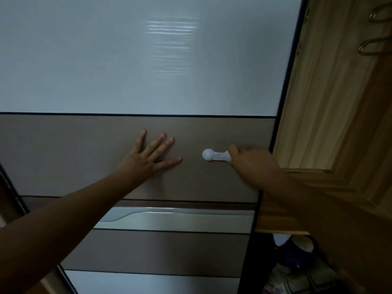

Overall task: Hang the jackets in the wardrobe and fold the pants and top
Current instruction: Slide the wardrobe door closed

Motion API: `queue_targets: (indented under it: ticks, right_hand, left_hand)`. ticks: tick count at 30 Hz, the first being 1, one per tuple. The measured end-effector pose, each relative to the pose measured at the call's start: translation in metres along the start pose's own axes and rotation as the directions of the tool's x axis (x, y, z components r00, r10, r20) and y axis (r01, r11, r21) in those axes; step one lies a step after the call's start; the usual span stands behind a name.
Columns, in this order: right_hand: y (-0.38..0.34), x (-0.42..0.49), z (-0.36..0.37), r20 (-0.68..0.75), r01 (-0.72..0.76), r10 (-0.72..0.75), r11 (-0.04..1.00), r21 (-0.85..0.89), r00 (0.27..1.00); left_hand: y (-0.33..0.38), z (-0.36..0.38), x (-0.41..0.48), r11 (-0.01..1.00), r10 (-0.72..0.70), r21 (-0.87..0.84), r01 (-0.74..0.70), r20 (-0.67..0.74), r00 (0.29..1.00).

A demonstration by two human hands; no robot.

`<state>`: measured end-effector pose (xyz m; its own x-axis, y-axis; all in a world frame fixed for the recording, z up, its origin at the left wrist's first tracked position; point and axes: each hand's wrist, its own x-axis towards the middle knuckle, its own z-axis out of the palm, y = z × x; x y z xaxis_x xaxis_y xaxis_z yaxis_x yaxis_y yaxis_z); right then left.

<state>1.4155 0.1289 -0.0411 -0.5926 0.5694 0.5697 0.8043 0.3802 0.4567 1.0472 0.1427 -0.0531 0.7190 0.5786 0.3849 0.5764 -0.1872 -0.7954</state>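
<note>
The person's left hand lies flat with fingers spread wide, palm pressed against the brown middle panel of a sliding wardrobe door. Just to its right, the right hand, slightly blurred, is curled over the right end of a white plastic latch with the thumb on top, grasping it near the door's dark right edge. Both bare forearms reach up from the bottom of the view. The wardrobe door fills most of the scene, with a glossy white panel above the brown one and a silver recessed handle strip below. Right of the door stands a light wooden cabinet with metal loop handles. In the dark gap beneath it sit dim items, too unclear to identify.
</note>
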Motion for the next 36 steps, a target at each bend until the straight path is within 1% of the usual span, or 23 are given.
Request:
queue_targets:
  ticks: [2, 4, 6, 8, 9, 12, 16, 19, 24, 27, 30, 32, 34, 36]
  right_hand:
    - [-0.006, 0.008, 0.009, 0.008, 0.051, -0.052, 0.997, 0.055, 0.999]
    - [-0.01, 0.015, 0.018, 0.037, 0.063, -0.067, 0.993, 0.095, 0.997]
    - [-0.013, 0.02, 0.026, 0.017, 0.072, -0.075, 0.984, 0.161, 0.997]
    - [-0.017, 0.024, 0.033, 0.041, 0.054, -0.064, 0.977, 0.204, 0.997]
    - [-0.02, 0.026, 0.034, 0.056, 0.052, -0.065, 0.978, 0.204, 0.996]
    - [-0.027, 0.029, 0.036, 0.017, 0.083, -0.088, 0.98, 0.183, 0.996]
    - [-0.04, 0.035, 0.035, -0.033, 0.076, -0.071, 0.985, 0.155, 0.997]
    - [-0.051, 0.038, 0.032, -0.068, 0.061, -0.051, 0.984, 0.165, 0.996]
    - [-0.065, 0.042, 0.029, -0.104, 0.039, -0.023, 0.986, 0.159, 0.994]
    - [-0.065, 0.04, 0.027, -0.074, 0.039, -0.027, 0.985, 0.167, 0.997]
    - [-0.066, 0.038, 0.025, -0.026, 0.019, -0.013, 0.971, 0.238, 1.0]
    - [-0.069, 0.038, 0.022, 0.003, -0.001, 0.0, 0.963, 0.268, 1.0]
    - [-0.071, 0.038, 0.012, 0.095, -0.037, 0.007, 0.949, 0.312, 0.995]
    - [-0.071, 0.038, -0.004, 0.243, -0.137, 0.041, 0.91, 0.391, 0.969]
  left_hand:
    - [-0.006, 0.004, -0.008, 1.0, -0.009, 0.017, 0.009, 0.007, 1.0]
    - [-0.012, 0.007, -0.015, 0.999, -0.014, 0.029, 0.014, 0.0, 1.0]
    - [-0.018, 0.01, -0.021, 0.999, -0.014, 0.038, 0.015, -0.004, 1.0]
    - [-0.022, 0.012, -0.025, 0.998, -0.015, 0.058, 0.015, 0.005, 1.0]
    - [-0.024, 0.013, -0.028, 0.998, -0.016, 0.065, 0.015, 0.01, 1.0]
    - [-0.03, 0.016, -0.034, 0.997, -0.02, 0.07, 0.018, 0.025, 0.999]
    - [-0.035, 0.021, -0.043, 0.997, -0.033, 0.067, 0.029, 0.059, 0.998]
    - [-0.038, 0.023, -0.051, 0.997, -0.043, 0.07, 0.037, 0.095, 0.995]
    - [-0.044, 0.027, -0.06, 0.997, -0.051, 0.06, 0.045, 0.104, 0.993]
    - [-0.042, 0.025, -0.059, 0.997, -0.063, 0.053, 0.056, 0.126, 0.99]
    - [-0.039, 0.02, -0.06, 0.996, -0.088, 0.033, 0.084, 0.165, 0.982]
    - [-0.033, 0.014, -0.062, 0.992, -0.127, 0.003, 0.128, 0.171, 0.977]
    - [-0.024, 0.006, -0.063, 0.979, -0.172, -0.078, 0.189, 0.191, 0.967]
    - [-0.013, -0.008, -0.063, 0.939, -0.212, -0.211, 0.27, 0.262, 0.941]
